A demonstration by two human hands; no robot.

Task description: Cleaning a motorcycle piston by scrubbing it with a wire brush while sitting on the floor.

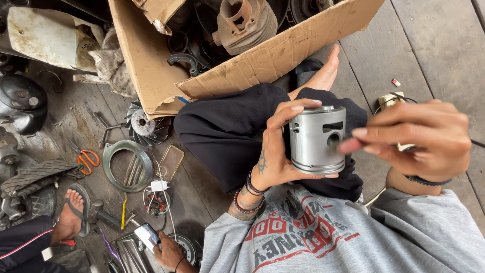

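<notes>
Bare-metal piston [318, 140] sits upright in left hand [275, 151], grip closed round its skirt, over lap. Right hand [422, 134] pinches something small at pin hole, unclear what. Loose hold risks dropping it onto floorboards [434, 45].

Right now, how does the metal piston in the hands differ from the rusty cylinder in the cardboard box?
The piston is clean, bright silver with smooth walls; the cylinder is brown with rust and ribbed with fins. The piston is held in the left hand, with the right hand touching the hole in its side; the cylinder lies untouched in the cardboard box. Both are round metal engine parts.
</notes>
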